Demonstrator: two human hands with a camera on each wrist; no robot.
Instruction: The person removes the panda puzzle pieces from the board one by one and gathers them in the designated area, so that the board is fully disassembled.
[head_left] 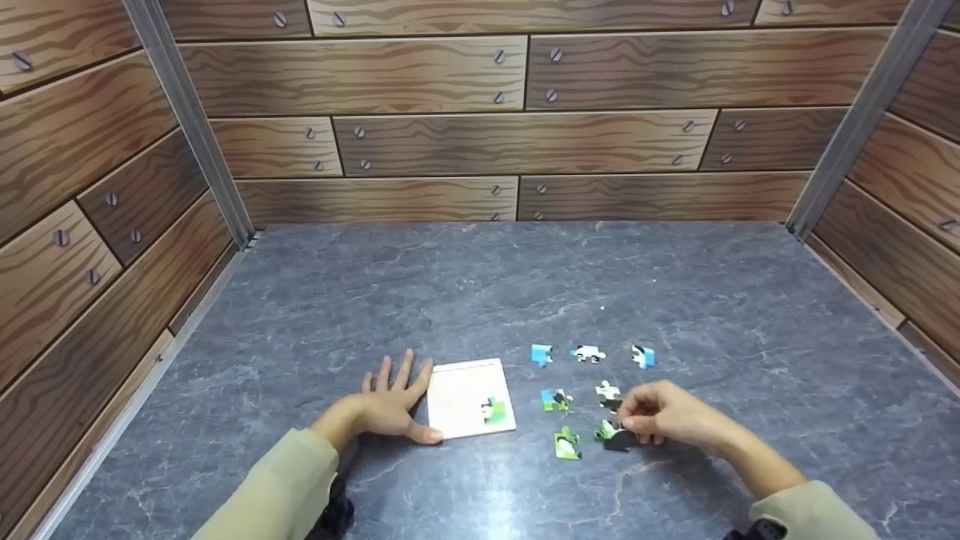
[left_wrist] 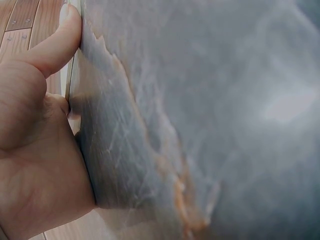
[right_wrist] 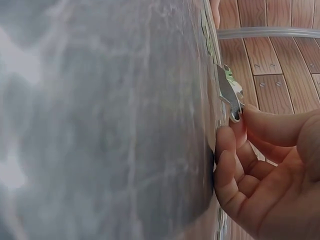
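Observation:
My left hand (head_left: 390, 409) lies with fingers spread beside a white square puzzle tray (head_left: 454, 397), thumb and index finger at its left edge. One green-and-white jigsaw piece (head_left: 496, 411) sits in the tray's lower right corner. To the right of the tray, my right hand (head_left: 667, 412) pinches a green-and-white jigsaw piece (right_wrist: 232, 92) between thumb and fingers. That piece is tilted up, its dark underside showing in the right wrist view. Close behind it lies a black-and-white piece (head_left: 608, 391), partly overlapped by the fingers in the head view.
More loose pieces lie right of the tray: a blue one (head_left: 541, 354), a white one (head_left: 589, 353), a blue-and-white one (head_left: 643, 355), a blue-green one (head_left: 555, 400) and a green one (head_left: 568, 444). Wood-patterned walls (head_left: 427, 142) enclose the grey marbled table (head_left: 420, 285).

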